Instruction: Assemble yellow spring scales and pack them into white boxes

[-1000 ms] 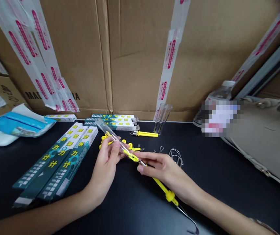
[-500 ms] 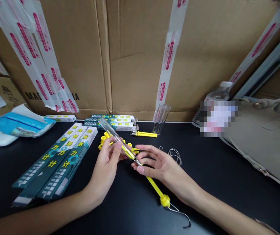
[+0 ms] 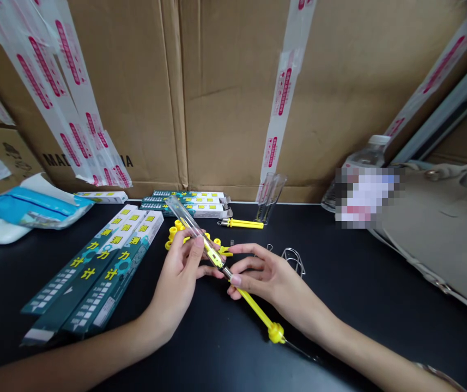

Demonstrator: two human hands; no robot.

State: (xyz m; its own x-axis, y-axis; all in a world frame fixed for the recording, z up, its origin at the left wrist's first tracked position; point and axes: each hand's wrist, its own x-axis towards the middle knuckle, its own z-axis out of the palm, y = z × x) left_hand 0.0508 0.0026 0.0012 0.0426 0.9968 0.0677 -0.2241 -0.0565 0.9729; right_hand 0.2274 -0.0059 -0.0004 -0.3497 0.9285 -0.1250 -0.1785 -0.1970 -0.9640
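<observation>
My left hand is closed around the clear plastic tube of a spring scale, which slants down to the right. Inside the tube's lower end sits a yellow piece. With its fingertips, my right hand pinches the yellow rod of the spring scale near a metal collar at the tube's mouth. A round yellow cap and a thin metal hook are at the rod's low end. Behind my left hand lie several yellow caps, partly hidden. A small spring lies beyond my right fingers.
Long printed boxes lie at left, with more boxes stacked at the back. A yellow rod piece, upright clear tubes and wire hooks are farther off. A bottle and bag stand right, a blue packet left.
The rod has turned about its length, so the hook now appears edge-on. My right fingers have shifted slightly on the rod; my left hand stays put.
</observation>
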